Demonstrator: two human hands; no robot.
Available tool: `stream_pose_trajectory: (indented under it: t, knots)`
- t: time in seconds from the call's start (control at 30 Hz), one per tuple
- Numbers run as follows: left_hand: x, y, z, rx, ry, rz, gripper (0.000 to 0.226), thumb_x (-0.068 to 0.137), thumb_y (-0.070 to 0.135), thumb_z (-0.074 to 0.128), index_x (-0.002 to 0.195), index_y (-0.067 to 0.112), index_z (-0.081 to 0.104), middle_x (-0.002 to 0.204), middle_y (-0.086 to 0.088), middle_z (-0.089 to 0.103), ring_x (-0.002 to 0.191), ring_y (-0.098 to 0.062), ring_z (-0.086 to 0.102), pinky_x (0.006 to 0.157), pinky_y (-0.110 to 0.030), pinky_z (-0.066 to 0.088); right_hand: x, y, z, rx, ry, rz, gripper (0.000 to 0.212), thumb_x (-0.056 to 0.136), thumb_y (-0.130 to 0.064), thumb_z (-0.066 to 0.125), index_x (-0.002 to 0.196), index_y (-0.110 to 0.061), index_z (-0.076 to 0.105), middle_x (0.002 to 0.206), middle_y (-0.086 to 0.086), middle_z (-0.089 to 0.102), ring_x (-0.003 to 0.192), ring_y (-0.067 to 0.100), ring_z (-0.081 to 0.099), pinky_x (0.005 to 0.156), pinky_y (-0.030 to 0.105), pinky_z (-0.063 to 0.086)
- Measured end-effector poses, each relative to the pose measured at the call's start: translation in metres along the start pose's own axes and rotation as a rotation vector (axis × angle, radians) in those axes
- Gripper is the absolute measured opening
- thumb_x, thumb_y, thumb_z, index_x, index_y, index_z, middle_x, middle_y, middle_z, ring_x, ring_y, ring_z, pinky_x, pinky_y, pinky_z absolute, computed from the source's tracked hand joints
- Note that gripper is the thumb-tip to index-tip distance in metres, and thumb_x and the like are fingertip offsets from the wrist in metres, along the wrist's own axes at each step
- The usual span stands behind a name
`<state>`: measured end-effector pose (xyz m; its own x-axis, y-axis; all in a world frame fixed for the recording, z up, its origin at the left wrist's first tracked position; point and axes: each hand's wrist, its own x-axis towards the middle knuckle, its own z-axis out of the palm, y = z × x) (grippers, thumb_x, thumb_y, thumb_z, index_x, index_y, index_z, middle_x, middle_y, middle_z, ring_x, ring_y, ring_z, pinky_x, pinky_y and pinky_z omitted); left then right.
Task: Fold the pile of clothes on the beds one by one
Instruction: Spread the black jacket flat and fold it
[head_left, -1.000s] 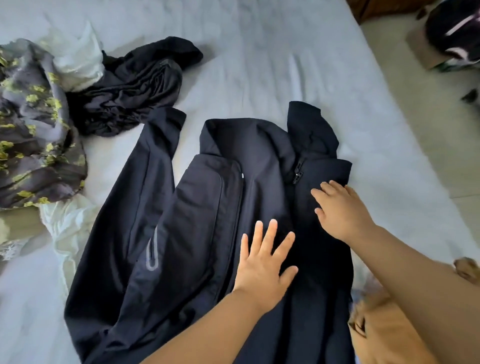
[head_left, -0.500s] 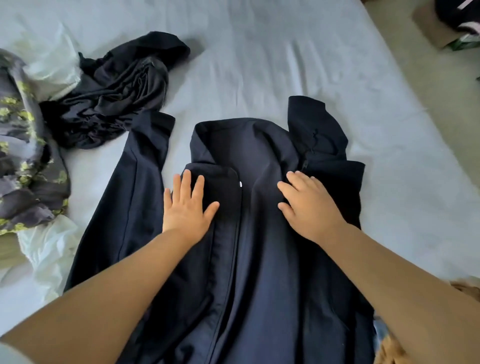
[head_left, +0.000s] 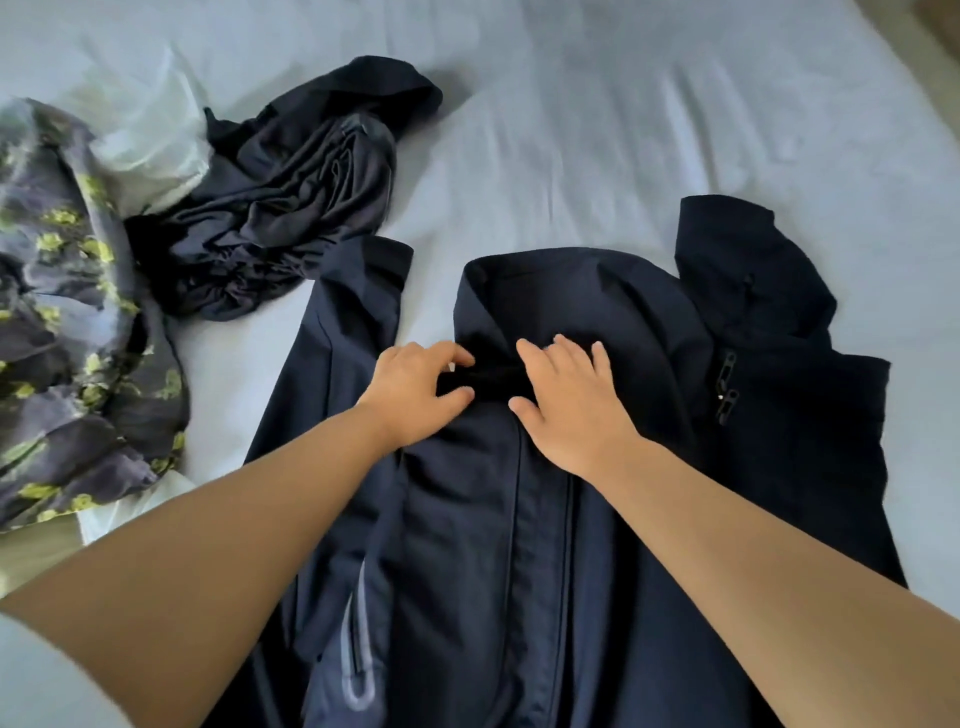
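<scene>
Reaching forward over the bed (head_left: 597, 130), we have both forearms stretched across the dark navy jacket (head_left: 597, 519), which lies spread front-up on the pale sheet. Our left hand (head_left: 415, 389) curls its fingers and thumb round the fold of fabric at the top of the front opening, grasping it. Our right hand (head_left: 566, 400) rests just beside it on the jacket with fingers fairly straight, gripping nothing. Further off to the left lie a crumpled dark garment (head_left: 280, 228), a grey cloth with yellow flowers (head_left: 67, 332) and a white piece (head_left: 150, 135).
</scene>
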<state>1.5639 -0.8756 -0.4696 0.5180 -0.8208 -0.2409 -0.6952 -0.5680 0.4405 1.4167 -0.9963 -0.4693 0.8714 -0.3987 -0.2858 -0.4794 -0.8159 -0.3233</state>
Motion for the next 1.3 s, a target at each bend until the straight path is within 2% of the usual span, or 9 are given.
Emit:
stream_pose_trajectory:
  t: [0.13,0.3,0.57,0.7,0.77,0.9,0.97,1.1,1.3]
  knots:
    - [-0.01,-0.021,-0.019,0.04,-0.187,0.051,0.028,0.068,0.066,0.054,0.065,0.038,0.055,0.05,0.008,0.056,0.071,-0.006,0.048,0.088,-0.023,0.028,0.0,0.001,-0.004,-0.07,0.051,-0.007,0.021,0.096,-0.028,0.046,0.113,-0.017,0.053,0.097,0.0,0.06,0.115,0.024,0.04,0.116,0.048,0.005]
    - [-0.008,-0.039,-0.049,0.472,-0.217,0.239,0.047,0.077,0.068,0.053,0.063,0.024,0.058,0.067,0.01,0.053,0.086,-0.009,0.041,0.101,-0.026,0.014,-0.004,0.006,-0.012,-0.178,0.129,0.076,0.005,0.091,-0.019,0.05,0.091,-0.017,0.054,0.078,0.0,0.055,0.103,0.026,0.044,0.115,0.049,0.004]
    - [-0.018,-0.016,-0.08,0.011,0.028,0.538,0.044,0.08,0.024,0.065,0.046,0.009,0.042,0.107,0.009,0.067,0.11,-0.008,0.053,0.103,-0.024,0.026,-0.003,0.0,-0.018,-0.208,0.085,0.201,0.013,0.092,-0.015,0.048,0.084,-0.018,0.038,0.075,-0.003,0.044,0.099,0.023,0.043,0.115,0.054,0.003]
    - [-0.012,-0.019,-0.082,-0.19,-0.121,0.352,0.046,0.092,0.022,0.059,0.055,0.015,0.032,0.053,0.009,0.046,0.062,0.001,0.051,0.103,-0.026,0.036,0.003,-0.003,-0.021,-0.217,0.104,0.213,0.014,0.092,-0.014,0.048,0.084,-0.018,0.037,0.073,-0.003,0.042,0.097,0.023,0.044,0.116,0.054,0.005]
    - [-0.006,-0.034,-0.086,-0.017,-0.183,0.259,0.042,0.091,0.035,0.058,0.059,0.02,0.037,0.049,0.008,0.037,0.053,-0.004,0.041,0.072,-0.032,0.042,0.005,-0.003,-0.021,-0.201,0.102,0.237,0.014,0.092,-0.014,0.048,0.083,-0.017,0.038,0.073,-0.003,0.043,0.099,0.024,0.044,0.116,0.053,0.005]
    - [0.004,-0.061,-0.095,0.131,-0.357,0.14,0.054,0.068,0.079,0.051,0.061,0.026,0.048,0.053,0.013,0.05,0.056,-0.003,0.047,0.057,-0.025,0.034,0.011,-0.006,-0.019,-0.191,0.116,0.238,0.014,0.094,-0.015,0.046,0.083,-0.018,0.038,0.072,-0.004,0.041,0.096,0.023,0.045,0.116,0.053,0.007]
    - [0.01,-0.074,-0.1,0.308,-0.415,0.109,0.06,0.06,0.084,0.051,0.07,0.025,0.054,0.057,0.009,0.054,0.064,-0.006,0.052,0.06,-0.024,0.037,0.015,-0.008,-0.018,-0.185,0.14,0.239,0.015,0.094,-0.016,0.046,0.082,-0.017,0.037,0.07,-0.004,0.038,0.094,0.023,0.045,0.116,0.053,0.008]
    - [0.022,-0.097,-0.109,0.831,-0.307,0.19,0.036,0.089,0.059,0.047,0.097,0.026,0.057,0.099,0.008,0.06,0.103,-0.015,0.053,0.104,-0.032,0.019,0.026,-0.011,-0.019,-0.167,0.176,0.233,0.015,0.098,-0.022,0.043,0.084,-0.017,0.039,0.068,-0.004,0.036,0.094,0.023,0.045,0.116,0.052,0.008]
    - [0.034,-0.1,-0.108,0.865,0.147,-0.03,0.04,0.088,0.038,0.06,0.121,0.015,0.056,0.134,-0.003,0.041,0.135,-0.025,0.024,0.113,-0.055,-0.009,0.06,-0.029,-0.034,-0.094,0.281,0.265,0.023,0.097,-0.025,0.046,0.116,-0.011,0.05,0.083,0.002,0.054,0.102,0.027,0.05,0.114,0.048,0.018]
